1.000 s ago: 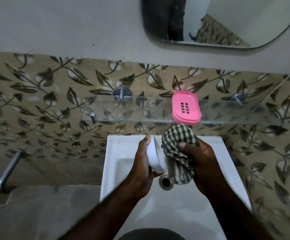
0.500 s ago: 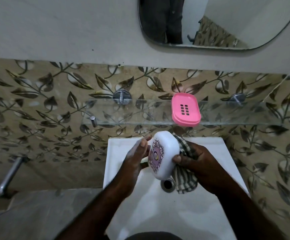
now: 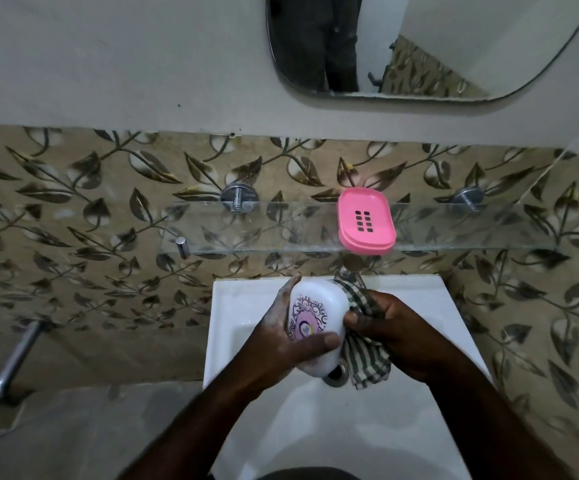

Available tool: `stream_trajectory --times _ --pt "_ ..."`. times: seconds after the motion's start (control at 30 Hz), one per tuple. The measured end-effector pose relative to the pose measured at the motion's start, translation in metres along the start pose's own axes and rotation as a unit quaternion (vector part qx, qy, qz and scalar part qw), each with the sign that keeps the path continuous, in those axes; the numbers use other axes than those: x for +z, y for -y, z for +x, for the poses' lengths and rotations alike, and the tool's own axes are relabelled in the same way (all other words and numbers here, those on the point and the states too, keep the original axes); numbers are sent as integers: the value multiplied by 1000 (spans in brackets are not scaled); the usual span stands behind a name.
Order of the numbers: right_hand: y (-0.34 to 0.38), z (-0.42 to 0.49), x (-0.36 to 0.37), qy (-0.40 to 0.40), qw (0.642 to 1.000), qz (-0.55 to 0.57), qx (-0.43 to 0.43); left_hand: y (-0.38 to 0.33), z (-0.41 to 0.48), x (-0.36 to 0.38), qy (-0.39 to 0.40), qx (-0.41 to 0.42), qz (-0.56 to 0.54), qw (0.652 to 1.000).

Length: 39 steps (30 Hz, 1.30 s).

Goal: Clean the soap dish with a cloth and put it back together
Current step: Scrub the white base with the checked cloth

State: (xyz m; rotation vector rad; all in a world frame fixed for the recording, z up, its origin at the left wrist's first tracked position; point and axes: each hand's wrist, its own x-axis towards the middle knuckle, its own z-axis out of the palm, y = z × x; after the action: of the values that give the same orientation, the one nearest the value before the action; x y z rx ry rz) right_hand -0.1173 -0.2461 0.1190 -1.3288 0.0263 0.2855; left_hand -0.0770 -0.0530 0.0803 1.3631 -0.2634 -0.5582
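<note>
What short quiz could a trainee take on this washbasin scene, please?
1. True or false: the pink slotted plastic tray lies in the white ceramic basin.
2. Which hand holds the checked cloth?
3. The white oval soap-dish part with a purple print is held: A) over the basin B) on the glass shelf.

Key: 1 false, it sits on the shelf. 2 the right hand; the left hand grips the white part. 3 A.
</note>
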Motion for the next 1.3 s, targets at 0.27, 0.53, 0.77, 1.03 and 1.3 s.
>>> stream_trajectory --times 0.27,0.53,0.77,1.03,1.3 --pt "6 9 1 -67 990 -121 -7 8 9 17 -162 43 241 956" --pt "4 0 2 -244 937 -225 -108 23 10 -1 -157 78 381 908" --pt "0 9 23 -178 840 -463 -221 15 8 -3 -85 76 359 926" --pt "-19 -10 35 -115 770 -574 -255 10 8 -13 -63 116 360 924" --pt "-5 8 28 -105 825 -533 -157 23 4 0 -99 128 452 877"
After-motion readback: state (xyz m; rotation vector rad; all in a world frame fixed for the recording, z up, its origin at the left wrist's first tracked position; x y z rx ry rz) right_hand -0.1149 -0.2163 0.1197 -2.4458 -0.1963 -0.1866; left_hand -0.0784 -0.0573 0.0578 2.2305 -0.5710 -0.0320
